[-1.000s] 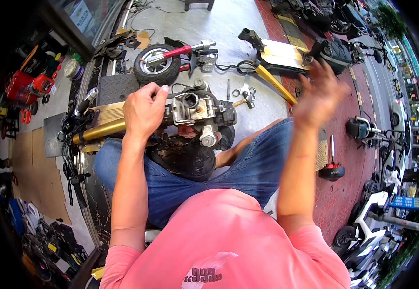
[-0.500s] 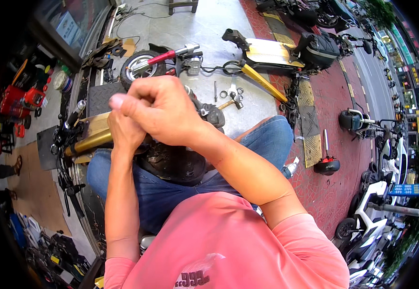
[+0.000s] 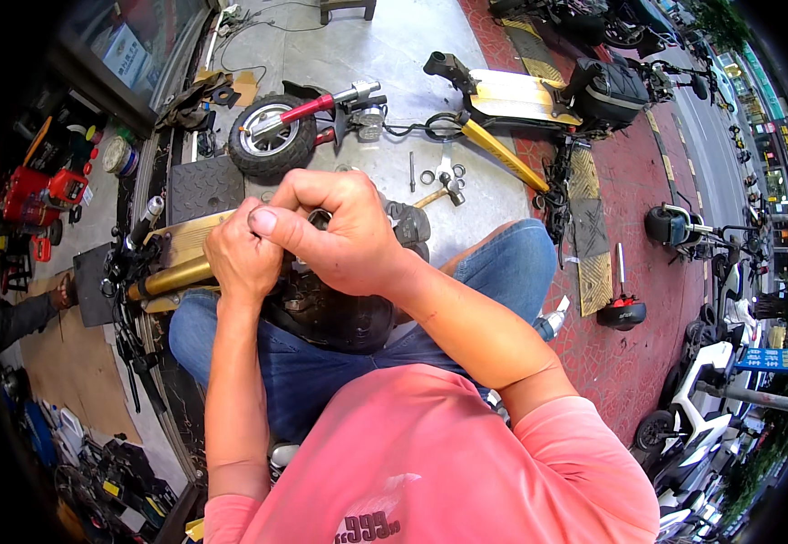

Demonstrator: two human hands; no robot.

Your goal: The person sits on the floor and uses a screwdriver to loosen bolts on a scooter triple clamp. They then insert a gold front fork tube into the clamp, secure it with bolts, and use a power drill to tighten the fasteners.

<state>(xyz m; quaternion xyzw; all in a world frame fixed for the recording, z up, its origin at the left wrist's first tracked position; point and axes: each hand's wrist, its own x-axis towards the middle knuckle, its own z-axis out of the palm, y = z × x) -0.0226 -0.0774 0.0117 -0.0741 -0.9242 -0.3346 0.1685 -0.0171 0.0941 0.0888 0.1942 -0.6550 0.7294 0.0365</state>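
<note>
My left hand [image 3: 240,249] and my right hand [image 3: 330,236] are closed and pressed together over a scooter assembly with dark metal housings [image 3: 406,224]. The right one overlaps the left; what they grip is hidden. Beside my left hand runs a gold tube [image 3: 172,279] on a gold scooter deck [image 3: 184,238]. Just beyond the assembly lie a wooden-handled hammer [image 3: 430,198], a silver wrench [image 3: 444,159] and several metal rings. My crossed legs in blue jeans [image 3: 494,254] surround the work.
A wheel with a red fork [image 3: 270,145] lies ahead. A disassembled yellow scooter [image 3: 521,95] is at back right, parked scooters [image 3: 702,372] along the right. Red tool cases [image 3: 36,186] stand left, where another person's foot [image 3: 57,295] shows. A loose wheel [image 3: 621,315] lies on red paving.
My right hand has come down and leftward from a raised position onto my left hand, covering much of the assembly. Another person's leg has moved farther into view at the left.
</note>
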